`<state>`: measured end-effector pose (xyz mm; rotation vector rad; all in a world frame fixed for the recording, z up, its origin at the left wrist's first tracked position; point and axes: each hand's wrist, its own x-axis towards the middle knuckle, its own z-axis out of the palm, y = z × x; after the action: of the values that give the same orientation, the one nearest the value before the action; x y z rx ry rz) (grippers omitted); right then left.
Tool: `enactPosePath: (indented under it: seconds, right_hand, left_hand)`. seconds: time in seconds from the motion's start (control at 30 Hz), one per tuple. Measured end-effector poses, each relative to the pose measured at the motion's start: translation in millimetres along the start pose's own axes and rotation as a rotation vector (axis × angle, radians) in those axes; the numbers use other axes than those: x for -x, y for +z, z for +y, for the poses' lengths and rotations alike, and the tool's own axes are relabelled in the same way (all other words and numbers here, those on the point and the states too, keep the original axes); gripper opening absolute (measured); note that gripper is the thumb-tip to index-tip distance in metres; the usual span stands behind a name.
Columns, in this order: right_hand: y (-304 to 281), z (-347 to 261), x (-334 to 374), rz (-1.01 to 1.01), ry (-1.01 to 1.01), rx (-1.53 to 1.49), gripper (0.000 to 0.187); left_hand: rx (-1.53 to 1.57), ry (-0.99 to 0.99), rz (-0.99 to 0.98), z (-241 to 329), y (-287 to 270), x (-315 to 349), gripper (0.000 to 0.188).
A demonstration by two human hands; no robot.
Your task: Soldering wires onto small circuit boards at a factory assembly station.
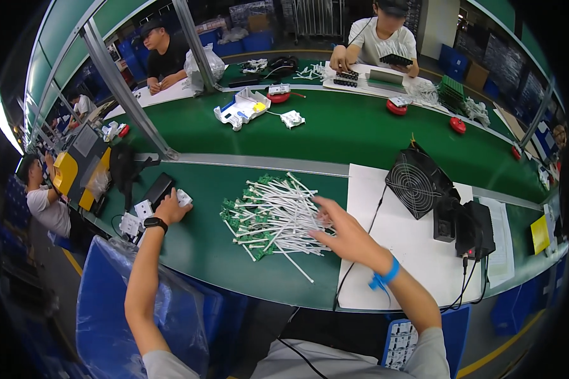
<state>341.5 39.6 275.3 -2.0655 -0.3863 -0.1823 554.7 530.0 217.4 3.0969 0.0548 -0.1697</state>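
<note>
My left hand [171, 210], with a dark watch on its wrist, is closed on a small white plastic part [183, 198] at the left of the bench. Right beside it lie a black box [159, 188] and more white plastic parts [131, 222]. A heap of thin white stick-like pieces [284, 211], mixed with small green boards [234, 218], is spread over the middle. My right hand [344, 232], with a blue band at the wrist, hovers at the heap's right edge, fingers apart and holding nothing.
A black fan [417, 180] and black power units [475, 230] with cables stand on a white sheet [385, 278] at the right. A green conveyor belt [335, 129] runs behind a metal rail, carrying white housings [243, 108]. Co-workers sit opposite. Below left hangs a plastic-lined blue bin [117, 303].
</note>
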Motion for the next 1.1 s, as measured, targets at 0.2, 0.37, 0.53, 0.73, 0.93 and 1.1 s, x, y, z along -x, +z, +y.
enactPosePath:
  seconds: [0.2, 0.37, 0.53, 0.73, 0.93, 1.1]
  right_hand:
    - [76.5, 51.3, -122.7, 0.302, -0.039, 0.428, 0.044]
    - [98.7, 79.1, -146.6, 0.27, 0.098, 0.655, 0.019]
    - [88.3, 83.8, -142.2, 0.322, 0.015, 0.564, 0.012]
    - [56.1, 56.9, -135.1, 0.422, 0.014, 0.258, 0.008]
    - [22.6, 20.8, -114.0, 0.57, -0.179, -0.076, 0.01]
    - [-3.9, 0.0, -92.4, 0.712, -0.212, -0.075, 0.016]
  left_hand:
    - [-0.013, 0.102, -0.037, 13.9, -18.2, 0.7, 0.066]
    - [-0.058, 0.123, -0.015, 41.1, -33.1, 13.7, 0.069]
    - [-0.032, 0.181, 0.096, 54.5, -33.2, 22.5, 0.076]
    - [-0.01, 0.224, 0.137, 57.6, -30.0, 16.1, 0.071]
    - [-0.01, 0.238, 0.181, 62.8, -23.6, 18.2, 0.063]
    - [0.106, 0.237, 0.26, 74.6, -33.4, 26.5, 0.057]
